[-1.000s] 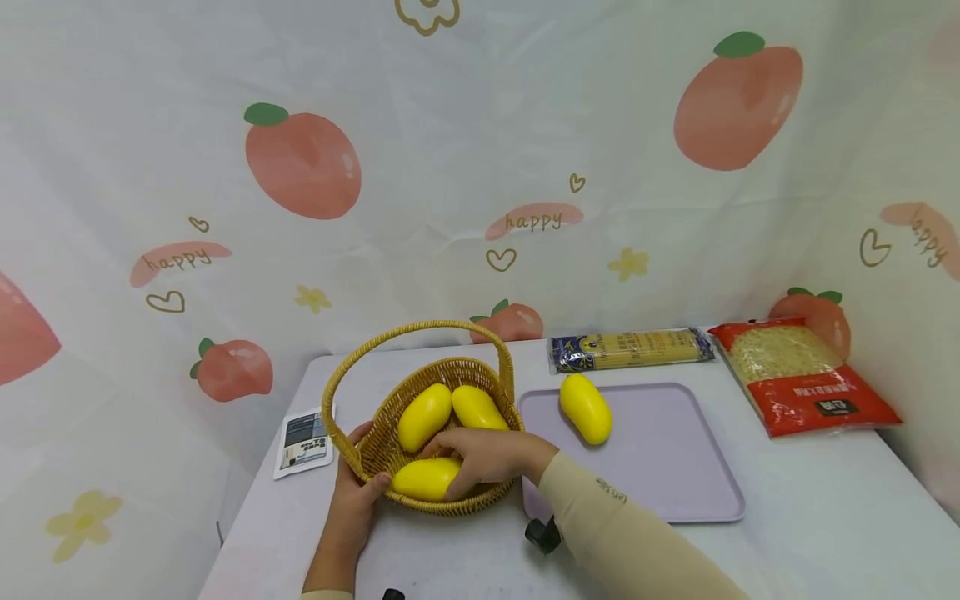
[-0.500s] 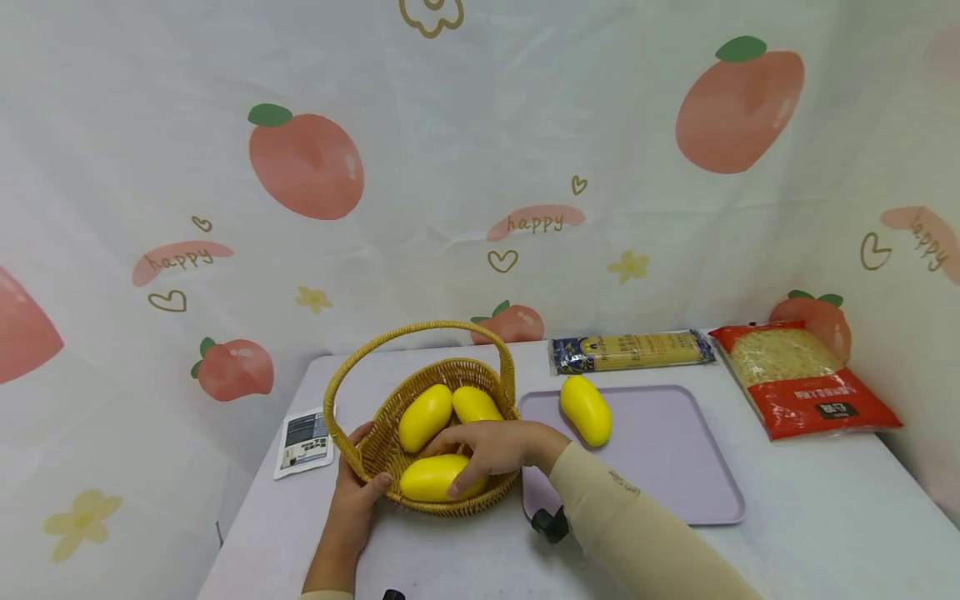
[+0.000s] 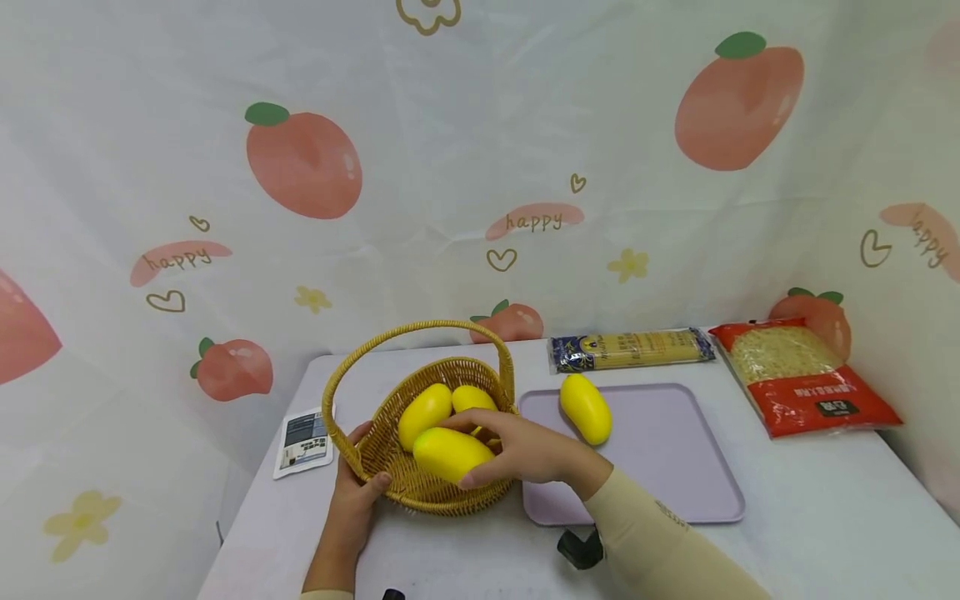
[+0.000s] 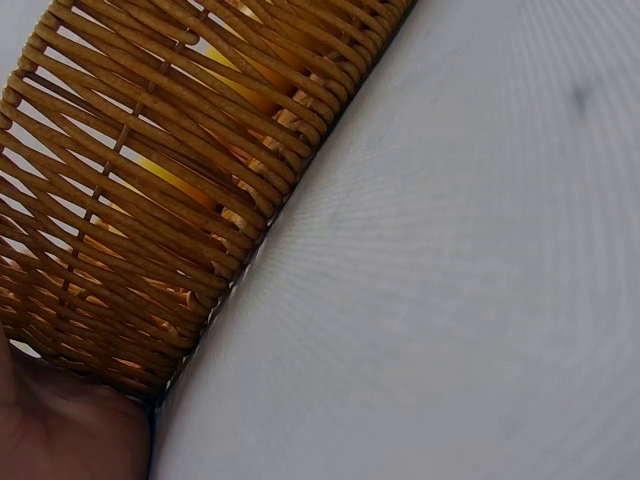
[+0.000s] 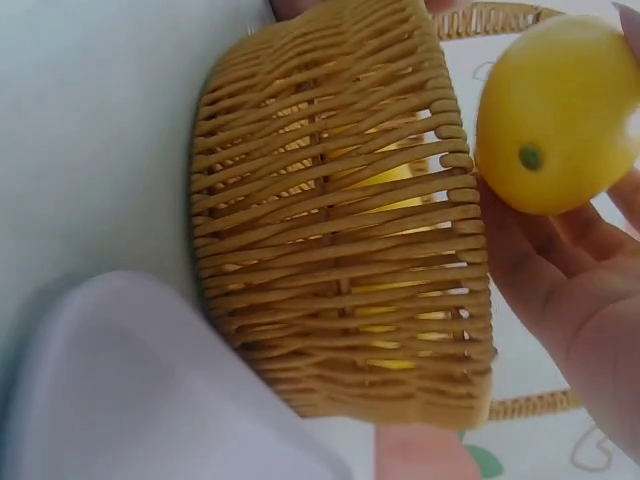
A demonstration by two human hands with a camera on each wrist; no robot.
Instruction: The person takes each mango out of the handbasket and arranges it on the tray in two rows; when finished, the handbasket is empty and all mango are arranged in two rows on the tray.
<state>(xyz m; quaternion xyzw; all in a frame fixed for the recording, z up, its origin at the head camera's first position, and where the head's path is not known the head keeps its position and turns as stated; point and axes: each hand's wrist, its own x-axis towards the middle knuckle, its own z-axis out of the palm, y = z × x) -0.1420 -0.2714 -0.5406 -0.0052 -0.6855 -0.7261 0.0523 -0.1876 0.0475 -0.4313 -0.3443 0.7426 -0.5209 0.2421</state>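
In the head view my right hand (image 3: 528, 450) holds a smooth yellow mango (image 3: 452, 456) at the level of the wicker basket's rim, fingers on the far side and thumb on the near side. The right wrist view shows this mango (image 5: 550, 120) above the rim of the basket (image 5: 330, 230), a green spot on its end. My left hand (image 3: 354, 504) grips the basket (image 3: 412, 490) at its left side, thumb over the rim. Inside lie a left mango (image 3: 423, 418) and a right mango (image 3: 472, 398), the latter partly hidden by my right hand.
A pale purple tray (image 3: 652, 487) with one mango (image 3: 587, 410) on it lies right of the basket. Behind the tray is a pack of long noodles (image 3: 637, 350); a red food bag (image 3: 817, 387) lies far right. A white packet (image 3: 306, 442) lies left of the basket.
My right hand has lifted the front mango off the basket's bottom and moved it up and slightly right. The left hand and the basket have stayed in place.
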